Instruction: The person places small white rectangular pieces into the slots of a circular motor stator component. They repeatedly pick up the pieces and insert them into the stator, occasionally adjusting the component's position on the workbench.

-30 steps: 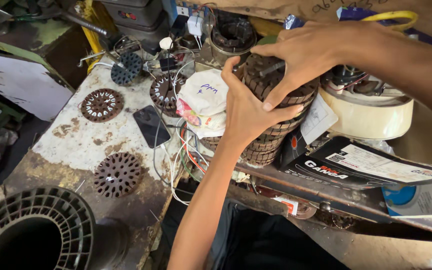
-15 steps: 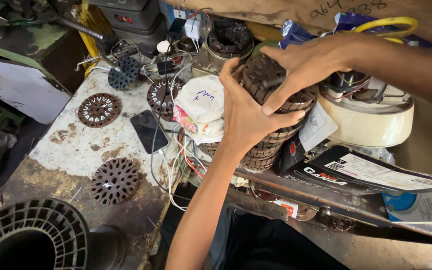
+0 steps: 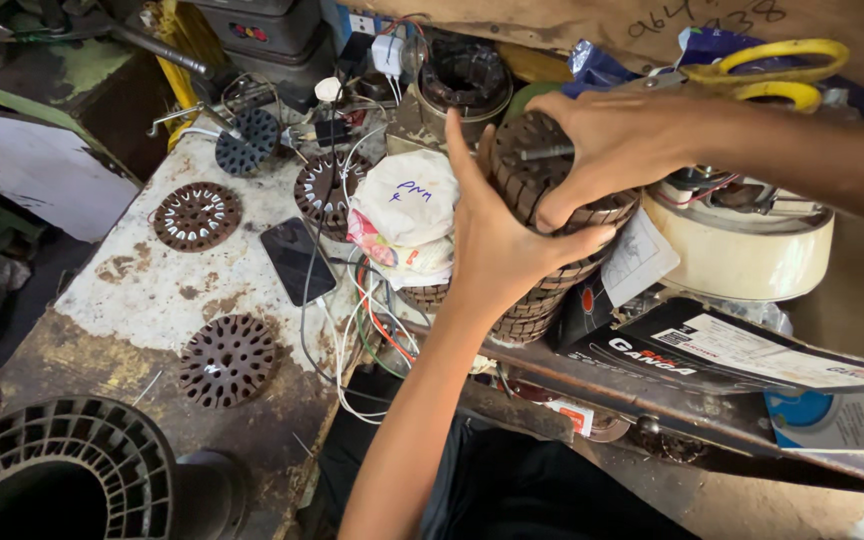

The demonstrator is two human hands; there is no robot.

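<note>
black phone [image 3: 297, 260], yellow scissors [image 3: 777, 72], tape roll [image 3: 742, 250]

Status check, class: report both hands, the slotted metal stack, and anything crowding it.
Left hand flat against the slotted metal stack. Right hand gripping its top. White wrapped bundle and tape roll close on either side.
</note>
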